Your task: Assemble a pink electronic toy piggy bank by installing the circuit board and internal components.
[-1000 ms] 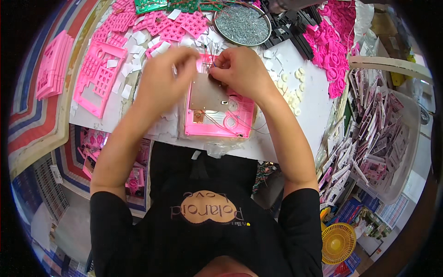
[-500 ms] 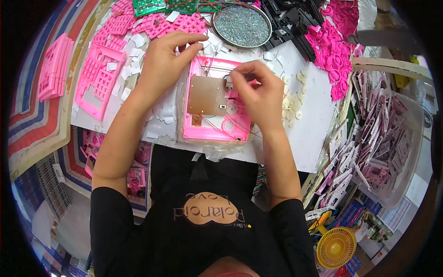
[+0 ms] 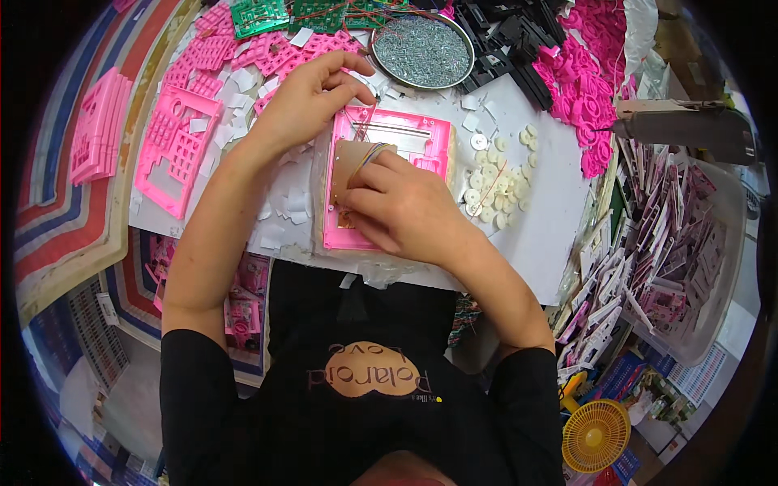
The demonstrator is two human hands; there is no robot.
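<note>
A pink plastic housing point(image 3: 330, 236) lies in front of me on the white work surface, with a brownish flat plate point(image 3: 347, 154) inside it. At the housing's upper left, my left hand point(image 3: 316, 95) holds its fingertips close together where thin red wires point(image 3: 362, 125) run up to them. My right hand point(image 3: 405, 206) reaches across the housing. Its curled fingers are at the plate's lower left, beside a small copper-coloured piece point(image 3: 344, 219); what they hold, if anything, is hidden. Thin wires point(image 3: 373, 152) loop above its knuckles. The hand covers the housing's lower right part.
A round tray of small screws point(image 3: 423, 53) stands at the back, between green circuit boards point(image 3: 259, 16) and black parts point(image 3: 506, 44). White round discs point(image 3: 498, 186) lie to the right. Pink frames point(image 3: 178, 146) and paper bits lie left. A clear bin point(image 3: 725, 275) stands far right.
My right hand has moved left and nearer to me, from the housing's right side onto its lower left part. The white discs have come into fuller view. My left hand has shifted slightly right.
</note>
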